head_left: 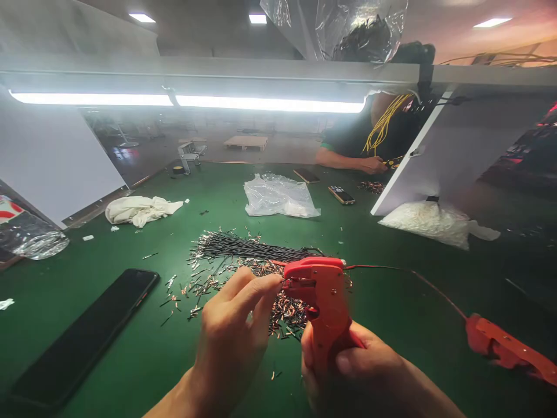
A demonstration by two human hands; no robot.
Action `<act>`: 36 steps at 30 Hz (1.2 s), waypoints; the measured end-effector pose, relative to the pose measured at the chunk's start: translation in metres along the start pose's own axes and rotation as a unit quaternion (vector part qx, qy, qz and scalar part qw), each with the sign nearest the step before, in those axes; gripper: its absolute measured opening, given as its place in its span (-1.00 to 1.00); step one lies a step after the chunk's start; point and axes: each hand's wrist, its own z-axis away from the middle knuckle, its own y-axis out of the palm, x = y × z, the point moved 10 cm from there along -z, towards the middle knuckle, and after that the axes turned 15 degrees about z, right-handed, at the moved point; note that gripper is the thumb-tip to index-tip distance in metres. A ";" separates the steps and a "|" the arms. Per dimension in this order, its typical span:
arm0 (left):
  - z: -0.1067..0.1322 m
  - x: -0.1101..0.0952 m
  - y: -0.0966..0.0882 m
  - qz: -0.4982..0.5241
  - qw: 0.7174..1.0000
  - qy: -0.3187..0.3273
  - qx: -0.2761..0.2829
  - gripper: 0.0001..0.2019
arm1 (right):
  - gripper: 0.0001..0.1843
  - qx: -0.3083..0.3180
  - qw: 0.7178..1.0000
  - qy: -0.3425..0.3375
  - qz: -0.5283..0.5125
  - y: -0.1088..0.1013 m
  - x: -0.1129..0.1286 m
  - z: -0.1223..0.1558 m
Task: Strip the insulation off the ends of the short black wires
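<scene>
My right hand (pixel 361 360) is wrapped round the handle of a red wire stripper (pixel 331 302), held upright over the table. My left hand (pixel 239 319) pinches a thin black wire at the stripper's jaws; most of the wire is hidden by my fingers. Behind the stripper lies a bundle of black wires (pixel 248 247), with bare ends toward the left. Copper and black wire scraps (pixel 289 310) are heaped under and around the jaws.
A black phone (pixel 87 337) lies at left, a second red tool (pixel 509 345) at right. White cloth (pixel 141 210), a clear plastic bag (pixel 281 196) and a filled white bag (pixel 429 220) lie farther back. Across the table, a person's hand (pixel 374 165) works near yellow wires (pixel 385 125).
</scene>
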 end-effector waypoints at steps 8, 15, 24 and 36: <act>-0.006 -0.008 0.002 -0.067 0.994 0.069 0.045 -0.79 | -0.66 -0.008 1.000 0.017 0.011 -0.002 0.002 0.002; -0.008 -0.003 0.000 -0.053 0.994 0.068 0.062 -0.83 | -0.67 -0.025 0.993 -0.001 -0.116 0.009 -0.013 0.004; -0.009 0.008 0.005 -0.023 0.995 0.030 0.091 -0.85 | -0.72 -0.018 0.993 -0.040 -0.112 0.003 -0.016 0.000; -0.008 0.018 0.004 -0.085 0.992 0.002 0.096 -0.89 | -0.64 -0.072 0.994 -0.047 -0.070 -0.013 -0.014 -0.001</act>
